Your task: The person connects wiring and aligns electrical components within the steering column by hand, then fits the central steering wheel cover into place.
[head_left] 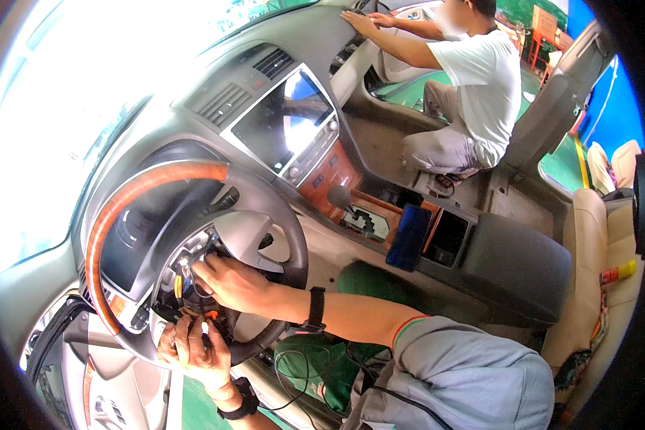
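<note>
Car cabin, dashboard (215, 93) facing wearer. Steering wheel (158, 179) centre cover off, hub wiring (190, 287) exposed for access. Right hand (229, 283) curled, fingertips in hub among wires. Left hand (193, 351) below, pinching small connector (206, 327), steadying lower rim.

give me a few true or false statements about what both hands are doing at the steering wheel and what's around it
1. Both hands work inside the open hub of the steering wheel. True.
2. The right hand wears a glove. False: it is bare, with a black wrist strap behind it.
3. The left hand is by small orange connectors low in the hub. True.
4. A phone lies on the dashboard top. False: it leans upright at the centre console.
5. Another person sits on the passenger side. True.
</note>
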The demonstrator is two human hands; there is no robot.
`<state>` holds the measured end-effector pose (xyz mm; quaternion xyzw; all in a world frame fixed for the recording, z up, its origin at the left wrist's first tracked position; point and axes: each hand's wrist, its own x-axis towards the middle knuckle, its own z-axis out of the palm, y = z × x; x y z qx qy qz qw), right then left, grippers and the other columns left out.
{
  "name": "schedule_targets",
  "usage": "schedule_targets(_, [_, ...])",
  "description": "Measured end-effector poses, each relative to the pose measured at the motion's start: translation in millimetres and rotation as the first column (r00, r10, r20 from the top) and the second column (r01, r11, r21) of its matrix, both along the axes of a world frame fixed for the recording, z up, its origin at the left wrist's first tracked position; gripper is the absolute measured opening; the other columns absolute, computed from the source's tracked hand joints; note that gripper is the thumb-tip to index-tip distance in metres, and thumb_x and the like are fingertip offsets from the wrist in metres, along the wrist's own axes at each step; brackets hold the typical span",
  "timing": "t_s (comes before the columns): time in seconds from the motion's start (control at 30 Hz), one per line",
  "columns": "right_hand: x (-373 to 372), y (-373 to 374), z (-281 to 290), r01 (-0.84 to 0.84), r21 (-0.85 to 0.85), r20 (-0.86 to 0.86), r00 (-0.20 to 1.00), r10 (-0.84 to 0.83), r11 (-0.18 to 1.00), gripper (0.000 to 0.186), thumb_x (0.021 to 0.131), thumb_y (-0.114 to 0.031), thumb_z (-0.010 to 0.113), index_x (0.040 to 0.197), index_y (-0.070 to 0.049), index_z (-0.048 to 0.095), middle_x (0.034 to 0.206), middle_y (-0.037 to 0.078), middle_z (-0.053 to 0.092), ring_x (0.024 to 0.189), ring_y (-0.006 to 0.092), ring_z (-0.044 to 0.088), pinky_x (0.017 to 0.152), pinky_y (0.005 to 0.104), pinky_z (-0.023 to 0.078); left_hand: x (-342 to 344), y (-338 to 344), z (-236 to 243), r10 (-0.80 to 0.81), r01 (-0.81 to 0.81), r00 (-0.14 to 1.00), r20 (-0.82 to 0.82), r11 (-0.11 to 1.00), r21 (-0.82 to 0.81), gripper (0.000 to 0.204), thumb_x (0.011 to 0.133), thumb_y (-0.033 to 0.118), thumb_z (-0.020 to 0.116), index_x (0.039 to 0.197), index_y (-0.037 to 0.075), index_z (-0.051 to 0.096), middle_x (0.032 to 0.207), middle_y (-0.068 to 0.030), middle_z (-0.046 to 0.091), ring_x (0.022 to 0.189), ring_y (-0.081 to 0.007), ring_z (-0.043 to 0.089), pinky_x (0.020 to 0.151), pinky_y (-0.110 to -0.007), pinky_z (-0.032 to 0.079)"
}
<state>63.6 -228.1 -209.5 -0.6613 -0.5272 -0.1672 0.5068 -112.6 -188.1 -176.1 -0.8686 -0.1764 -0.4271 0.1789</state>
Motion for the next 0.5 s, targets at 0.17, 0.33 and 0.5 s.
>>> schedule_targets(0.17, [0.2,9.5,-4.4,-0.015,-0.117,-0.037,0.999,0.010,0.993,0.039,0.087,-0.009,0.067,0.121,0.005,0.054,0.097,0.019,0.060,0.088,0.0334,0.066,0.077,0.0403,0.056,1.7,-2.4,3.2,-0.015,0.015,1.000,-0.004,1.000,-0.002,0.017,0.081,0.020,0.079,0.096,0.012,0.077,0.114,0.0021,0.070,0.117,-0.0269,0.055,0.104,-0.046,0.038])
schedule_targets(0.33, [0.3,4.3,-7.0,0.028,-0.041,0.027,0.999,-0.027,0.999,0.028,0.092,-0.017,0.069,0.112,-0.003,0.055,0.089,0.014,0.060,0.074,0.0312,0.067,0.066,0.0401,0.056,-0.2,-0.5,1.1,-0.011,0.011,1.000,-0.005,1.000,0.002,0.017,0.082,0.021,0.078,0.096,0.012,0.076,0.114,0.0018,0.070,0.121,-0.0267,0.053,0.106,-0.047,0.037])
schedule_targets(0.5, [-0.4,9.9,-6.1,0.104,-0.022,0.025,0.994,-0.103,0.994,0.029,0.094,-0.019,0.068,0.111,-0.001,0.053,0.087,0.014,0.060,0.074,0.0315,0.068,0.064,0.0403,0.056,-0.1,-0.3,0.9,-0.023,0.023,1.000,-0.014,1.000,0.003,0.016,0.082,0.020,0.078,0.096,0.011,0.076,0.114,0.0009,0.070,0.122,-0.0269,0.052,0.106,-0.048,0.037])
